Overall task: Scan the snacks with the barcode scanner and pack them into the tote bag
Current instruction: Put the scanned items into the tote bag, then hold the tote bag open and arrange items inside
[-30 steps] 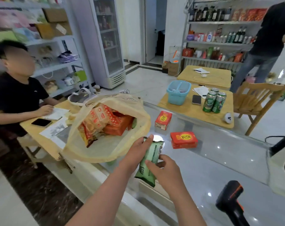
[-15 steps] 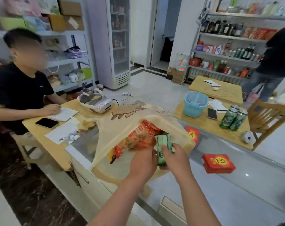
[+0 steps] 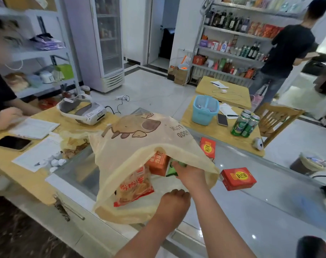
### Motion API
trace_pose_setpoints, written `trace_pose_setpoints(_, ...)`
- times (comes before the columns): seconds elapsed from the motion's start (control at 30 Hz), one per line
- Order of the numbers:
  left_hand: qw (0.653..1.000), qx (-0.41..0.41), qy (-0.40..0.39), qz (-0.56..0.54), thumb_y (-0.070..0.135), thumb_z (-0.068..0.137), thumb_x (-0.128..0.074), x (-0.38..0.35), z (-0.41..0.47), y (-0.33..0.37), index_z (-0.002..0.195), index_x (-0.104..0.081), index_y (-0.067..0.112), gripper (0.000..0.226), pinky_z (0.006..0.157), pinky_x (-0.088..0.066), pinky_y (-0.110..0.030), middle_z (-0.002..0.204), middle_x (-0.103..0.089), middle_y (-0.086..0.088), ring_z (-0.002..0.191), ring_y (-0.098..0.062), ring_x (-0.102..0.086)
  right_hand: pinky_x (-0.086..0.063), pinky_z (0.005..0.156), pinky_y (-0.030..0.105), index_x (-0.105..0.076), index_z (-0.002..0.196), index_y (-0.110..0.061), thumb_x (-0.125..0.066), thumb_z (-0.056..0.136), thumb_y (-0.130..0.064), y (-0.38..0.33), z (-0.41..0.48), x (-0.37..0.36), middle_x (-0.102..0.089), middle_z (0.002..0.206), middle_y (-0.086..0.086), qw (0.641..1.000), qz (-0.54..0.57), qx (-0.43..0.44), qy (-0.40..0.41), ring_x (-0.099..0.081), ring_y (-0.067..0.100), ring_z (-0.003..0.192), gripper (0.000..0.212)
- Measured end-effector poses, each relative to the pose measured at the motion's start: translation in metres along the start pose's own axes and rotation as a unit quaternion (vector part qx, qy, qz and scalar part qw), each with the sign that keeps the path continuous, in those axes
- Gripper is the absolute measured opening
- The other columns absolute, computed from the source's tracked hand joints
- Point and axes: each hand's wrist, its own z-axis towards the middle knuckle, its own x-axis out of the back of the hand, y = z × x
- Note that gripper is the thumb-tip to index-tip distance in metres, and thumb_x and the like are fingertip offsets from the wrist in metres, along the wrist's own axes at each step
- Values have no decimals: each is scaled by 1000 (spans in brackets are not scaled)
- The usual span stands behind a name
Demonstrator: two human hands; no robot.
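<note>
Two bare hands work at the mouth of the cream fabric tote bag with a brown animal print point(image 3: 139, 138), which lies on its side on the glass-topped counter point(image 3: 251, 202); my left hand point(image 3: 174, 199), nearest me, is curled onto the lower lip of the opening, pinching the cloth; my right hand point(image 3: 188, 173) reaches just inside under the raised upper flap, fingers closed around the green foil snack packet point(image 3: 170, 169), most of it hidden by the hand; inside the bag I see an orange-and-white crinkly snack packet point(image 3: 134, 189) and an orange carton point(image 3: 157, 162) touching the green one; just right of the bag a flat red box with a yellow label point(image 3: 237, 178) rests on the glass, and beyond it a taller red box point(image 3: 207, 148) stands by the bag's edge; at the bottom right corner a dark rounded shape point(image 3: 313, 247) shows, too blurred to identify; farther off, two green drink cans point(image 3: 245, 125) stand on a wooden table point(image 3: 205, 131).
</note>
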Motion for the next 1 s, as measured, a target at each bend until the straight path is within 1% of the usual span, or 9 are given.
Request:
trace_pose_setpoints(0.07, 997, -63, 45, -17, 8, 43, -52, 3, -6, 6, 45, -53, 20, 13, 36, -22, -16, 41, -43, 4, 35, -12, -41, -40, 96, 28, -55, 122, -17, -66, 88, -22, 1, 4, -4, -60, 122, 5, 995, -99, 1, -24, -54, 26, 118, 36)
trace_pose_setpoints(0.17, 981, -122, 140, -59, 8, 60, -40, -2, -3, 8, 48, -56, 16, 21, 35, -25, -17, 42, -46, 1, 35, -14, -42, -42, 76, 30, -44, 127, -9, -66, 88, -23, 5, 7, -8, -63, 116, 10, 986, -157, -14, -55, -59, 30, 107, 47)
trace_pose_setpoints(0.3, 956, -175, 208, -109, 10, 74, -52, -2, -1, -6, 53, -51, 12, 21, 35, -27, -21, 46, -44, -3, 39, -19, -38, -38, 73, 31, -55, 100, -10, -49, 98, -25, 4, 14, -6, -65, 105, 13, 962, -270, 5, -45, -59, 31, 102, 16)
trace_pose_setpoints(0.43, 958, -152, 199, -142, 21, 81, -62, 3, 1, -13, 56, -52, 14, 28, 41, -22, -22, 49, -42, -1, 41, -18, -38, -35, 74, 30, -50, 89, -11, -39, 100, -11, 0, 14, 9, -61, 102, 15, 953, -298, 26, -55, -57, 29, 102, 16)
trace_pose_setpoints(0.67, 939, -163, 237, -187, 21, 69, -69, 5, 13, 7, 55, -57, 17, 18, 41, -29, -21, 49, -51, 2, 41, -14, -43, -48, 66, 28, -67, 83, -5, -49, 86, -9, 14, -27, 52, -65, 74, 6, 980, -124, 153, 12, -58, 16, 70, 18)
trace_pose_setpoints(0.73, 936, -174, 234, -197, 20, 72, -66, 2, 20, 21, 56, -55, 17, 20, 43, -26, -20, 49, -49, 3, 42, -14, -40, -45, 59, 23, -67, 72, -9, -49, 81, -13, 30, -31, 70, -66, 66, -2, 976, -80, 175, 101, -58, 14, 64, 21)
trace_pose_setpoints(0.8, 943, -165, 213, -197, 20, 79, -62, 1, 28, 39, 55, -47, 17, 28, 41, -27, -21, 48, -43, 4, 42, -15, -36, -44, 58, 31, -64, 69, -9, -51, 82, -9, 53, -23, 90, -63, 64, 0, 974, -48, 112, 191, -56, 18, 62, 18)
trace_pose_setpoints(0.9, 960, -113, 139, -216, 30, 89, -50, -3, 41, 68, 62, -48, 20, 29, 45, -29, -23, 54, -48, 5, 50, -10, -35, -45, 69, 35, -64, 87, -14, -59, 83, -20, 94, 5, 116, -63, 89, 3, 966, -92, 20, 240, -56, 28, 91, 9)
trace_pose_setpoints(1.0, 959, -10, 46, -281, 39, 94, -38, -5, 50, 93, 89, -66, 20, 34, 65, -40, -21, 82, -64, 6, 70, -6, -51, -42, 92, 41, -48, 130, -19, -73, 74, -46, 124, 30, 131, -45, 130, 13, 961, -204, -84, 168, -36, 34, 124, 67)
